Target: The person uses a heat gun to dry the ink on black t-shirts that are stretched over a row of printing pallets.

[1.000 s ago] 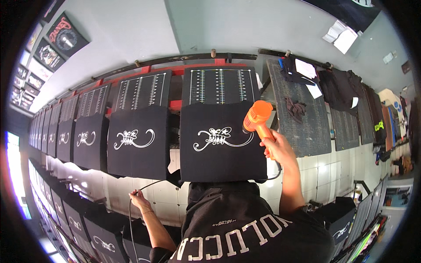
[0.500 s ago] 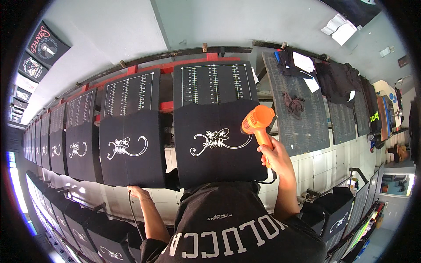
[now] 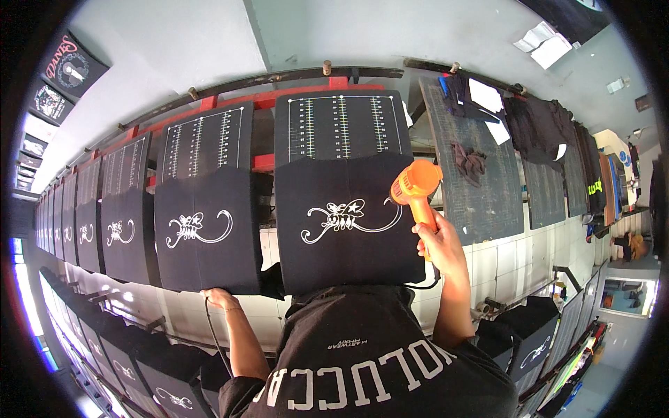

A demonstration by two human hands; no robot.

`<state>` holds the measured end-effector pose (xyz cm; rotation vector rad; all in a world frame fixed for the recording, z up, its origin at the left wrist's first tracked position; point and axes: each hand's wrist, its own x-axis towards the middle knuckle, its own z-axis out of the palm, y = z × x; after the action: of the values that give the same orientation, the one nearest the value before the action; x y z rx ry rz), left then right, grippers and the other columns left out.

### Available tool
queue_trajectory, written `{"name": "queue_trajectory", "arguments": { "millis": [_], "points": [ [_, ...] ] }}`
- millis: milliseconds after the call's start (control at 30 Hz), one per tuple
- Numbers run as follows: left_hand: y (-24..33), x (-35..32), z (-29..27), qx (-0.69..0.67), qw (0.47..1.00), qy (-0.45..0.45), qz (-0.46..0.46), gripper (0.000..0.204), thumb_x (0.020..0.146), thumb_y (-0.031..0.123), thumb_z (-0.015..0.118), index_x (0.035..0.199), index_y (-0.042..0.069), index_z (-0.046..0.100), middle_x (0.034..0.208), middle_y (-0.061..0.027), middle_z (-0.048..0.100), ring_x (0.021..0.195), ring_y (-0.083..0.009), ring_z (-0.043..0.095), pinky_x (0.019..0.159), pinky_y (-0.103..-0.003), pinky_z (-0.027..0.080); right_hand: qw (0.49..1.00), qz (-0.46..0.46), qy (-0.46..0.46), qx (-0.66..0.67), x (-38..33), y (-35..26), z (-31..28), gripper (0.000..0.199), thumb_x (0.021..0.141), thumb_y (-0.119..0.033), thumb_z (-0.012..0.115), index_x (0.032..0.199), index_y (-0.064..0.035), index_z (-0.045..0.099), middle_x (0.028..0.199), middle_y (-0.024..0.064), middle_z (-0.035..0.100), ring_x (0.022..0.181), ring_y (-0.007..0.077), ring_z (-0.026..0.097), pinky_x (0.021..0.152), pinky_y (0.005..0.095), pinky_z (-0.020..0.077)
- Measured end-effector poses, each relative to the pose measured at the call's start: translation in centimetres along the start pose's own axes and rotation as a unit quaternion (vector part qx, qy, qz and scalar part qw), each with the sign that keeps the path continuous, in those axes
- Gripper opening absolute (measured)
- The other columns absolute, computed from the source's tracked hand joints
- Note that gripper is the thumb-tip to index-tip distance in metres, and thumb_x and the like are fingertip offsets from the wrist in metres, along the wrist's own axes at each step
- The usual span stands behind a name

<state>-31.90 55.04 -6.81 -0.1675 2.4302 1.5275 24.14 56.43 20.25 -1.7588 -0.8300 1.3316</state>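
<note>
The right hand is raised with the forearm bent upward, its grip wrapped around the handle of an orange heat gun aimed at the white print on the middle black shirt. The left hand rests low at the neighbouring shirt's bottom edge, fingers closed on a black cable.

Your right hand gripped the orange heat gun at the right edge of the black shirt; your left hand held a black cord.
</note>
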Motion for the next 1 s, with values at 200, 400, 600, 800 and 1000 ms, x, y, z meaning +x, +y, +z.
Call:
{"name": "queue_trajectory", "arguments": {
  "millis": [200, 400, 600, 800, 1000],
  "points": [
    [2.0, -2.3, 0.3, 0.0, 1.0, -0.001, -0.025, 0.058, 0.099, 0.045, 0.036, 0.111, -0.006, 0.062, 0.111, -0.0169, 0.066, 0.09, -0.0318, 0.063, 0.083, -0.043, 0.049, 1.0, 0.011, 0.015, -0.004, -0.2, 0.4, -0.7, 0.047, 0.093, -0.014, 0.058, 0.137, -0.0035, 0.045, 0.09, 0.0054, 0.061, 0.058, 0.0078, 0.055, 0.05, 0.0231, 0.0479],
    [1.3, -1.8, 0.3, -0.013, 0.999, 0.029, -0.019, 0.061, 0.098, 0.049, 0.04, 0.109, -0.006, 0.064, 0.106, -0.0161, 0.067, 0.087, -0.0313, 0.063, 0.081, -0.043, 0.05, 1.0, 0.015, 0.013, -0.001, -0.7, 0.6, -1.1, 0.042, 0.093, -0.014, 0.058, 0.133, -0.0023, 0.047, 0.09, 0.0055, 0.062, 0.056, 0.0076, 0.054, 0.048, 0.0233, 0.047],
    [0.7, -0.9, 0.0, 0.028, 0.999, 0.021, -0.007, 0.07, 0.098, 0.053, 0.038, 0.114, -0.012, 0.06, 0.114, -0.0229, 0.064, 0.095, -0.0363, 0.061, 0.087, -0.047, 0.046, 1.0, 0.016, 0.006, 0.02, -1.1, 1.2, -1.5, 0.04, 0.093, -0.013, 0.058, 0.13, -0.0015, 0.049, 0.089, 0.0051, 0.061, 0.055, 0.0073, 0.053, 0.049, 0.0231, 0.0462],
    [2.3, -3.0, -0.3, 0.018, 0.999, -0.018, -0.022, 0.077, 0.097, 0.056, 0.037, 0.119, -0.016, 0.055, 0.119, -0.0254, 0.061, 0.099, -0.0376, 0.059, 0.09, -0.046, 0.046, 0.999, 0.036, -0.006, 0.025, -2.2, 1.8, -1.9, 0.048, 0.091, -0.015, 0.062, 0.135, -0.0038, 0.047, 0.081, 0.0008, 0.056, 0.056, 0.0066, 0.054, 0.049, 0.0225, 0.0477],
    [1.3, -1.4, 0.0, 0.02, 0.999, -0.017, -0.025, 0.079, 0.097, 0.058, 0.037, 0.115, -0.016, 0.057, 0.115, -0.0239, 0.063, 0.095, -0.0355, 0.06, 0.088, -0.044, 0.047, 0.999, 0.042, -0.002, 0.024, -3.7, 1.5, -1.3, 0.051, 0.09, -0.017, 0.064, 0.137, -0.0041, 0.046, 0.076, -0.0009, 0.054, 0.055, 0.0063, 0.054, 0.048, 0.0221, 0.0486]
  ]
}}
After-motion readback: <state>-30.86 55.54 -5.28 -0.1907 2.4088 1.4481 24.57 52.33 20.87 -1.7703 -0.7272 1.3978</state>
